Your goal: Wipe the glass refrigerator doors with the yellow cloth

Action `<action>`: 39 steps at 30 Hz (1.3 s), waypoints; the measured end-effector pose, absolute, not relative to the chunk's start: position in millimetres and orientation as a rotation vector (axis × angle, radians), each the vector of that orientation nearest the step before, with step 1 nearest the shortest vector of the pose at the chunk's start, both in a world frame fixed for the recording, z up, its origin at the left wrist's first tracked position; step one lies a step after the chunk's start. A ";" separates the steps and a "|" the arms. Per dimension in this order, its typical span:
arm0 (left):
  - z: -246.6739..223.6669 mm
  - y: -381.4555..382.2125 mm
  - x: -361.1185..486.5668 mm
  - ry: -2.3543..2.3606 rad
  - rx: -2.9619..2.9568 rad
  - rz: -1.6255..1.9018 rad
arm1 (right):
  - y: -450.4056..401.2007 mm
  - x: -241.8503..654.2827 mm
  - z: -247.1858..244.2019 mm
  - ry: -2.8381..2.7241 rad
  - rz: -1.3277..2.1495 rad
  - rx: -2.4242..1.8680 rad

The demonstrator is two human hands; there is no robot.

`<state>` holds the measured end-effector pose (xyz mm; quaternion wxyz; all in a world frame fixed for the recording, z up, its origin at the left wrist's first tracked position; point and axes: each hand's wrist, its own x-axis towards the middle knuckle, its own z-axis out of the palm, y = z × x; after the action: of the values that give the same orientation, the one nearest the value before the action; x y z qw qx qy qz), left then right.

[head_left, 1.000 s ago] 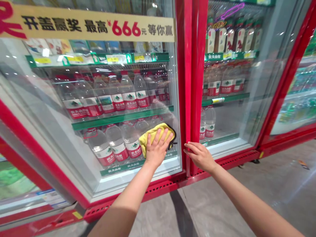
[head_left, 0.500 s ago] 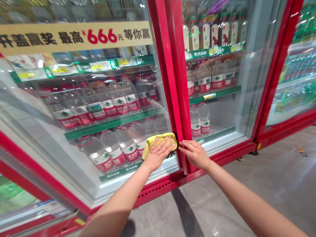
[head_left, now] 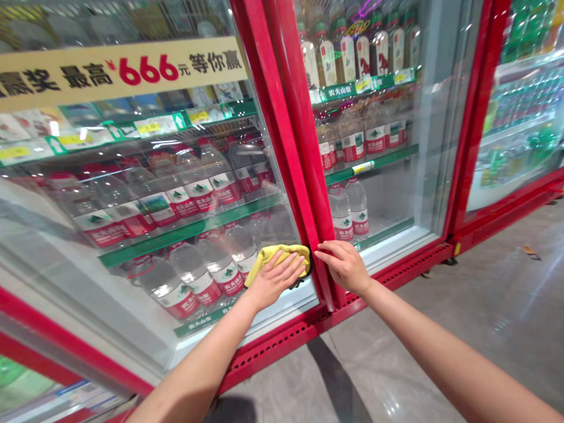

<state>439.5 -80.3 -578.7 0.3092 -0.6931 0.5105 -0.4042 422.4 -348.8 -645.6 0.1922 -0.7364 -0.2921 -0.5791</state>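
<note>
My left hand (head_left: 274, 282) lies with fingers outstretched on a folded yellow cloth (head_left: 279, 251), pressing it to the low right corner of the left cooler's glass door (head_left: 284, 223). The cloth's dark edge shows beneath the fingers. Just to the right, my right hand (head_left: 346, 267) is bent over the red upright door frame (head_left: 304, 135), its fingertips at the seam between the two doors. Behind the left glass, several bottles of water (head_left: 202, 282) with red and white labels stand on the bottom shelf.
A beige banner (head_left: 88, 70) with red digits crosses the left door. Several dark-drink bottles (head_left: 363, 56) stand in the right cooler. A red vented base (head_left: 273, 361) runs along the grey floor (head_left: 440, 364). Farther right stands another red-framed cooler (head_left: 520, 123).
My view has turned a little to the right, so the shelves and banner sit farther left. My left hand and the cloth have slid slightly left and down; my right hand stays at the frame.
</note>
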 end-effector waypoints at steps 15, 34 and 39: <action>-531.7 -125.5 456.4 1.528 -1.745 -1.132 | -355.9 424.3 -624.9 -0.566 -1.615 -1.786; -572.6 -93.1 452.3 1.668 -1.817 -0.501 | -344.2 414.6 -611.9 -0.456 -1.568 -1.648; -513.4 -91.1 454.4 1.366 -1.996 -0.977 | -342.0 413.7 -603.0 -0.487 -1.581 -1.600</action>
<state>454.4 -91.1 -513.4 0.2633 -0.7382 0.5053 -0.3612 413.7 -342.0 -603.0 0.4078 -0.6347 -0.1931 -0.6274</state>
